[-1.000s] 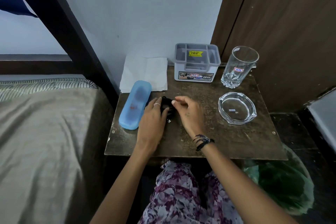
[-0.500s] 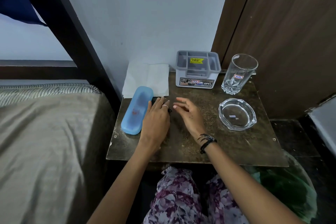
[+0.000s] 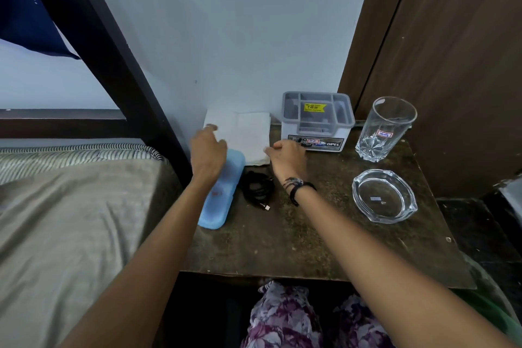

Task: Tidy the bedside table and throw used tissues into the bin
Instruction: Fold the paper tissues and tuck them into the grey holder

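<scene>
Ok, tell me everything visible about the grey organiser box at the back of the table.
The organiser box is a small rectangular plastic caddy with a grey, compartmented top and a white lower body. A yellow price sticker sits inside it, and a printed label runs along the front reading "OPEL". It stands upright at the back of the bedside table, against the wall, between the white tissue and the drinking glass. The compartments look empty. The right hand is just before its front-left corner; contact is unclear.

A bedroom in a home. A bed (image 3: 70,220) with grey bedding is filling the lower left of the frame, a dark bed-frame post (image 3: 113,59) is crossing the upper left, and a small worn tabletop (image 3: 296,234) is standing beside it, at centre, carrying a drinking glass (image 3: 384,128) and folded tissue (image 3: 245,135).
</scene>
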`<state>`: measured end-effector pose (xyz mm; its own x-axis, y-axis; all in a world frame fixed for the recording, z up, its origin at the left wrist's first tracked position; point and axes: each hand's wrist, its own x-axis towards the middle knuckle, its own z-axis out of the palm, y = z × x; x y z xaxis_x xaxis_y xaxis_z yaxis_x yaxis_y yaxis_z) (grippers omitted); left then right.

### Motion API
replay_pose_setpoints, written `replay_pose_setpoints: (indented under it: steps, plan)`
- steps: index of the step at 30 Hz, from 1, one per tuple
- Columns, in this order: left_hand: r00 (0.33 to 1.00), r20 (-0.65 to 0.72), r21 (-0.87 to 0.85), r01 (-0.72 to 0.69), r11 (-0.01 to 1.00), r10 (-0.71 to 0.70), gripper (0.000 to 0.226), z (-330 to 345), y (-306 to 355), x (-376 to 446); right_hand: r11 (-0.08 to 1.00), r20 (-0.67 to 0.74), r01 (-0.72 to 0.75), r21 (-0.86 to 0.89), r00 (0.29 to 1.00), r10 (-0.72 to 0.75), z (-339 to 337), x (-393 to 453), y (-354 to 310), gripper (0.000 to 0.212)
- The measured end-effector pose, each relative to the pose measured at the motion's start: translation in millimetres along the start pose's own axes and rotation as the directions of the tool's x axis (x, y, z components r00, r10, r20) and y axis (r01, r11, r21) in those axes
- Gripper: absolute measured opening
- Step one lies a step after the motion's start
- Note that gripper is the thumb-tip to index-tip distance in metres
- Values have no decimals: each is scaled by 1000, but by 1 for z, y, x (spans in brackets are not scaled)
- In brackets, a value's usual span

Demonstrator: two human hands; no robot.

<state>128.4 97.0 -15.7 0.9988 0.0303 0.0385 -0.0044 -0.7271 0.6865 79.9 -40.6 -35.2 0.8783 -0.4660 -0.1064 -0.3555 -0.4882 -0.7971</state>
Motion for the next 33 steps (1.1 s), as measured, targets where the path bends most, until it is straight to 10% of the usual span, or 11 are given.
replay_pose_setpoints:
  steps: [12,24,33]
  plan:
    - [926,41,84,371,925,-375,54,13,-24,24,955,71,-221,199,975,211,36,26,-7,36]
    - [969,144,-633,246,734,-201,42,-7,-4,15,906,-99,155,393,987,-126,-11,-3,-25,32]
    - [990,139,-649,104,754,-17,28,-19,49,-31,718,-87,28,695,995,46,-86,-60,11,38]
